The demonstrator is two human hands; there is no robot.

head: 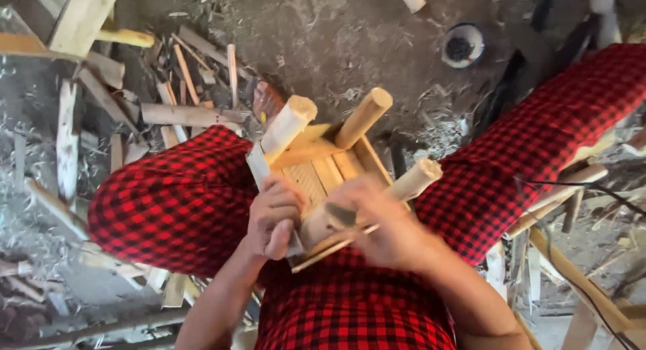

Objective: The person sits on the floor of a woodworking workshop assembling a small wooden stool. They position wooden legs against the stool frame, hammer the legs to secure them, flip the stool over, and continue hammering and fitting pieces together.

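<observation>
Fingers of the left hand (272, 219) curl shut around the near edge of a small wooden stool (330, 171), which sits upside down in the person's lap with its legs pointing up. Opposite it, the right hand (380, 222) is blurred; its fingers are bent over the nearest stool leg (323, 222) and a thin wooden strip (336, 246) that runs along the stool's near side, though I cannot tell how tightly they close. Three other round legs stand clear: one at the left (286, 128), one at the back (363, 118) and one at the right (414, 180). Slats of the seat's underside (330, 169) show between them. The stool rests between the knees, which are covered in red and black checked cloth (175, 202). On the dirt floor (336, 40) to the left lie offcuts and sticks of pale wood (182, 114), with shavings scattered about. A small round container (462, 46) with a dark middle sits farther out on the ground.
</observation>
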